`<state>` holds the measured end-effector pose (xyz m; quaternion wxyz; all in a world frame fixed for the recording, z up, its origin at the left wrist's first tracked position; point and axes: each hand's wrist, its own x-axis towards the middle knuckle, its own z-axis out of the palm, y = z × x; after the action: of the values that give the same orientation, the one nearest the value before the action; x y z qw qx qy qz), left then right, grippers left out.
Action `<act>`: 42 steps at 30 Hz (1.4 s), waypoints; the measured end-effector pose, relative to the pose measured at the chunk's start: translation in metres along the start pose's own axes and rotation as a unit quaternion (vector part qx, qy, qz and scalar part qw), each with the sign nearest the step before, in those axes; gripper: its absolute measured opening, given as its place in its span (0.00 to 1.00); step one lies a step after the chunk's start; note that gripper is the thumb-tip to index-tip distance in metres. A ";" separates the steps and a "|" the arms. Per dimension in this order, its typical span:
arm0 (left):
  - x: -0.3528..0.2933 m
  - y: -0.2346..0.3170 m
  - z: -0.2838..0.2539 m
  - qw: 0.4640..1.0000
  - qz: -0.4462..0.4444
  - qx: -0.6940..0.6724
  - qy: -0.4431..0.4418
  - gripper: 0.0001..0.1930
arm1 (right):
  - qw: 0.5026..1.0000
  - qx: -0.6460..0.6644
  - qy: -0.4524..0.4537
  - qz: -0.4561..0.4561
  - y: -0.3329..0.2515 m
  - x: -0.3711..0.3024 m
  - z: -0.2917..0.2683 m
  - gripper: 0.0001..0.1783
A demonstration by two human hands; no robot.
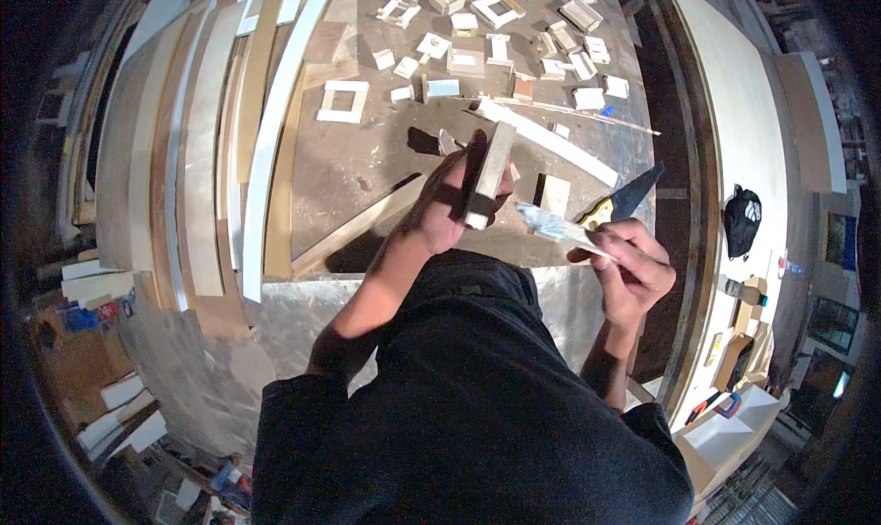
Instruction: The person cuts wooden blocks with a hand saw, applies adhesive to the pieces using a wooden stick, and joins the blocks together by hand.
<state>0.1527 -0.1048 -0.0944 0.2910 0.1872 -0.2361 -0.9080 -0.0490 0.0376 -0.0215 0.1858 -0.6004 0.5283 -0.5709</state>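
Note:
My left hand [440, 215] is closed around a short wooden block [493, 169], held up at a tilt above the workbench. In my right hand [640, 268], thumb and fingers pinch a flat, pale stick-like applicator [555, 225]. Its wide end looks smeared with whitish stuff and points toward the block, with a gap between them. Just beyond my right hand lies a handsaw [631, 195] with a dark blade and a yellow-and-black handle. A small square of wood [554, 195] rests on the bench between the two hands.
Small wooden frames and blocks [466, 61] are scattered over the far bench [367, 158]. Long boards [197, 158] stand along the left side. A white strip [551, 142] lies beyond my hands. On the right, a pale board [734, 112] carries a black cloth item [742, 220].

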 end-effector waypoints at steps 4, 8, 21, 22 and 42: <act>-0.009 0.003 0.005 0.988 0.057 0.126 0.065 0.27 | 0.998 -0.051 -0.018 -0.018 -0.013 0.000 0.015 0.21; -0.015 0.008 0.026 0.993 0.053 0.074 0.076 0.23 | 0.979 -0.169 -0.037 -0.109 -0.020 0.004 0.016 0.23; -0.023 0.010 0.024 0.975 0.145 0.126 0.114 0.23 | 0.998 0.028 -0.022 -0.046 -0.009 -0.003 0.011 0.09; -0.023 0.010 0.023 0.967 0.158 0.155 0.125 0.23 | 0.994 0.102 0.002 0.030 -0.011 -0.003 0.011 0.09; -0.022 0.002 0.007 0.884 0.212 0.371 0.191 0.26 | 0.861 0.366 0.007 0.354 -0.013 0.018 0.031 0.08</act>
<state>0.1675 -0.0902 -0.0834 0.4254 0.3965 -0.5295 -0.6176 -0.0204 0.0156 -0.0106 0.5779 -0.2577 0.4595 -0.6232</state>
